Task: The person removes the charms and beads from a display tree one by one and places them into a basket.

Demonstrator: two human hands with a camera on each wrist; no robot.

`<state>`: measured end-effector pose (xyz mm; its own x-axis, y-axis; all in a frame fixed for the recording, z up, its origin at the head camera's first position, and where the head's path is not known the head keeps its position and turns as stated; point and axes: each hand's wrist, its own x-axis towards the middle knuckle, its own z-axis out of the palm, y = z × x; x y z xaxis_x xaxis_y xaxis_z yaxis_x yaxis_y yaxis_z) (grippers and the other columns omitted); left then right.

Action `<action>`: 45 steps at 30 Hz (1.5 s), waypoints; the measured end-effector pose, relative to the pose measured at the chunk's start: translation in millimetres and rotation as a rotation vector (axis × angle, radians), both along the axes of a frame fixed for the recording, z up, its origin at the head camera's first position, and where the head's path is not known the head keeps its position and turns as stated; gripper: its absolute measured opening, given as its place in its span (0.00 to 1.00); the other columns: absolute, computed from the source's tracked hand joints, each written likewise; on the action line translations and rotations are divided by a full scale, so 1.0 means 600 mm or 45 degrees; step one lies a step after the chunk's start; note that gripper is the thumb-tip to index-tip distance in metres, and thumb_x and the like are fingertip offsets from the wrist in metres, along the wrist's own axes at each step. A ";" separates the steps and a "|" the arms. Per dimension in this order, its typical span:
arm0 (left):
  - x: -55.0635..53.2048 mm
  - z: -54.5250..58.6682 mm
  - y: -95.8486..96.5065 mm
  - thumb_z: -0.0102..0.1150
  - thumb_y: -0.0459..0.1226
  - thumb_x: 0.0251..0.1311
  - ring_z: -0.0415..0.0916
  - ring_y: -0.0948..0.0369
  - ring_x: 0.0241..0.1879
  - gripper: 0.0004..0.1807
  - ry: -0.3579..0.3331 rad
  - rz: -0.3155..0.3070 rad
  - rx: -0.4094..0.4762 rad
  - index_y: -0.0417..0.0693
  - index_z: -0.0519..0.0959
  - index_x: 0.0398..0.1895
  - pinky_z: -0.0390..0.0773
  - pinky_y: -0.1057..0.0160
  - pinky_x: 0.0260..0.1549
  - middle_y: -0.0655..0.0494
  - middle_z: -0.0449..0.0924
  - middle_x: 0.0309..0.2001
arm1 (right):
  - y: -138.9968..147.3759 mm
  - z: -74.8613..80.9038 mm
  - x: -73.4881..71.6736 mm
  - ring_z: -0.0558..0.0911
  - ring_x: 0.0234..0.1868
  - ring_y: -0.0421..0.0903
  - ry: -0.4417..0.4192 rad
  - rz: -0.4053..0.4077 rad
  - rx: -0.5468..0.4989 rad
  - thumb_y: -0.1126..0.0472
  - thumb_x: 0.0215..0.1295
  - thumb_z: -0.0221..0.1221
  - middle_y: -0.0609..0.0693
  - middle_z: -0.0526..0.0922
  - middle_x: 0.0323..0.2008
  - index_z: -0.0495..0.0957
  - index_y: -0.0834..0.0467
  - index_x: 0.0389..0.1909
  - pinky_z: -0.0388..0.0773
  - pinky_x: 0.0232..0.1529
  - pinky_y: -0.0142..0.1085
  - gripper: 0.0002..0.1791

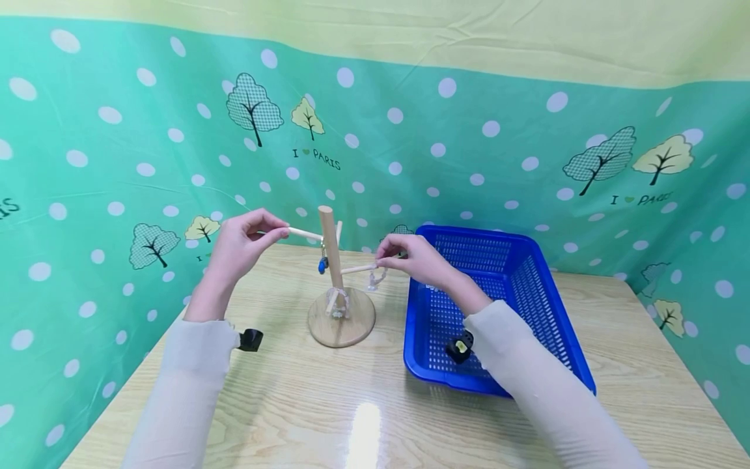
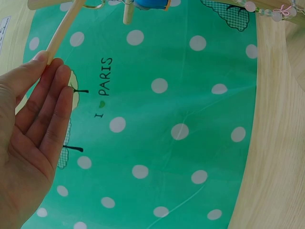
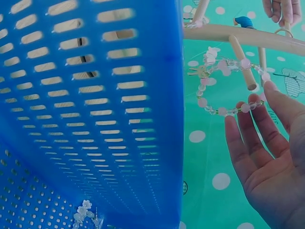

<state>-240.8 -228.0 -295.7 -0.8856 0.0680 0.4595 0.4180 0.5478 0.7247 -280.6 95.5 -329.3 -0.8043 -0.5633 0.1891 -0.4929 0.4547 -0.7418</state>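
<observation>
A wooden stand (image 1: 332,257) with a round base (image 1: 357,326) and several pegs stands on the table. My left hand (image 1: 243,244) pinches the tip of its upper left peg (image 2: 64,28) between thumb and fingers. From that peg, close to the post, hangs a blue charm (image 1: 323,265) on a metal ring. My right hand (image 1: 420,260) pinches a bracelet of pink and clear beads (image 3: 202,102) at the end of the right peg (image 3: 242,64). In the right wrist view the bracelet's loop overlaps that peg's tip. Another beaded bracelet (image 1: 338,311) hangs low at the front of the post.
To the right of the stand is a blue plastic basket (image 1: 413,326), its left wall under my right forearm. Inside it lies a bracelet with white flowers (image 3: 86,210). A green dotted curtain (image 1: 469,150) hangs behind the wooden table (image 1: 281,397).
</observation>
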 end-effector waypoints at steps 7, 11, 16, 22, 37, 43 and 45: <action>0.000 0.001 0.002 0.65 0.38 0.64 0.79 0.74 0.30 0.09 0.003 -0.007 0.013 0.40 0.84 0.39 0.80 0.77 0.30 0.79 0.80 0.30 | 0.012 0.005 0.005 0.81 0.44 0.45 0.024 -0.024 -0.005 0.60 0.69 0.62 0.50 0.84 0.40 0.81 0.54 0.39 0.83 0.51 0.44 0.03; 0.000 0.001 0.002 0.65 0.38 0.64 0.79 0.74 0.30 0.09 0.003 -0.001 0.003 0.40 0.84 0.39 0.79 0.78 0.30 0.80 0.80 0.30 | 0.019 0.009 0.009 0.81 0.45 0.46 0.040 -0.029 -0.011 0.60 0.69 0.62 0.50 0.84 0.40 0.82 0.55 0.39 0.83 0.52 0.46 0.03; 0.001 0.001 0.002 0.65 0.38 0.64 0.78 0.74 0.30 0.09 0.002 0.003 -0.003 0.39 0.84 0.39 0.79 0.78 0.30 0.80 0.80 0.30 | 0.028 0.011 0.011 0.81 0.43 0.45 0.058 -0.044 -0.023 0.60 0.70 0.61 0.50 0.84 0.40 0.82 0.55 0.39 0.84 0.49 0.41 0.03; 0.001 0.001 0.000 0.65 0.38 0.64 0.78 0.73 0.31 0.09 0.001 0.000 0.001 0.39 0.84 0.39 0.79 0.78 0.30 0.81 0.80 0.30 | 0.040 0.014 0.010 0.81 0.42 0.45 0.088 -0.047 -0.048 0.60 0.69 0.62 0.52 0.85 0.39 0.82 0.56 0.39 0.83 0.47 0.42 0.04; 0.007 -0.002 0.002 0.65 0.37 0.64 0.78 0.72 0.30 0.08 0.006 -0.011 -0.038 0.41 0.84 0.39 0.81 0.75 0.29 0.48 0.86 0.36 | 0.076 0.016 0.018 0.82 0.39 0.46 0.177 -0.176 -0.072 0.61 0.70 0.61 0.52 0.86 0.40 0.82 0.57 0.42 0.83 0.41 0.35 0.05; 0.012 -0.003 0.000 0.64 0.36 0.65 0.77 0.72 0.29 0.07 0.031 -0.005 -0.049 0.41 0.84 0.38 0.78 0.76 0.27 0.43 0.86 0.37 | 0.091 0.015 0.018 0.83 0.38 0.55 0.241 -0.232 -0.115 0.61 0.70 0.61 0.54 0.86 0.40 0.82 0.58 0.41 0.81 0.36 0.28 0.05; 0.013 -0.001 -0.001 0.64 0.36 0.65 0.77 0.72 0.29 0.06 0.038 -0.002 -0.047 0.41 0.84 0.38 0.79 0.75 0.27 0.43 0.86 0.37 | 0.099 0.017 0.014 0.84 0.39 0.54 0.257 -0.262 -0.119 0.61 0.70 0.61 0.54 0.86 0.41 0.81 0.58 0.41 0.82 0.37 0.28 0.05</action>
